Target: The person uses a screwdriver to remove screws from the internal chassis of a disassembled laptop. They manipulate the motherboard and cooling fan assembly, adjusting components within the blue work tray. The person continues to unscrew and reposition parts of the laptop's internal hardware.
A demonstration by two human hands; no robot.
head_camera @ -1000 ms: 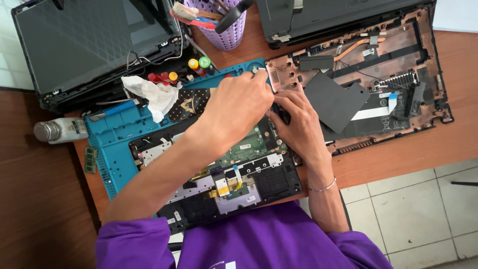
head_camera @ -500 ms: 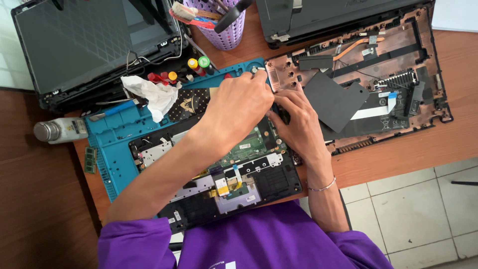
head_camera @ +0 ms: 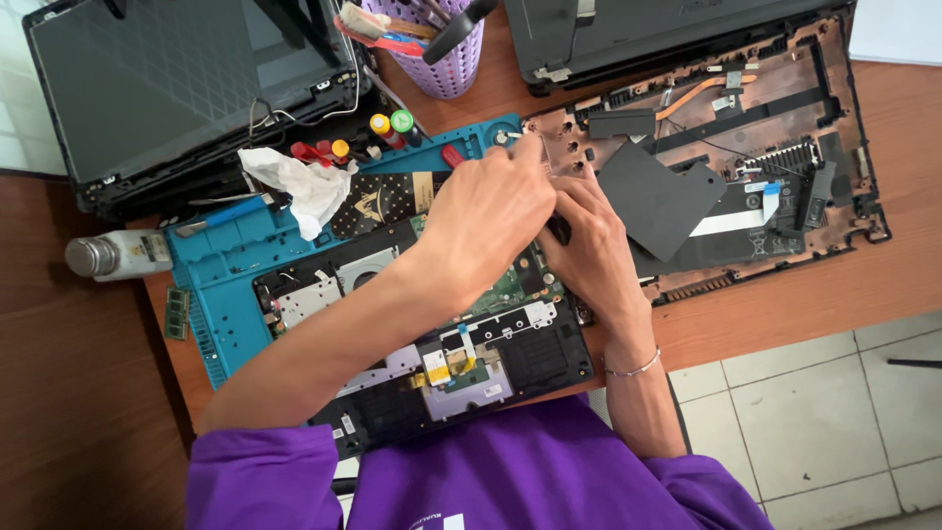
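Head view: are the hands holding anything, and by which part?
Cannot be told for sure. The left hand pinches a thin light-tipped item near its top; the right hand rests beside it on the opened laptop.

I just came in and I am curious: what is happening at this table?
A person in a purple shirt works on an opened black laptop base lying on a blue repair mat. The left hand and right hand meet over its circuit board; what they grip is hidden. A removed brown bottom cover lies to the right.
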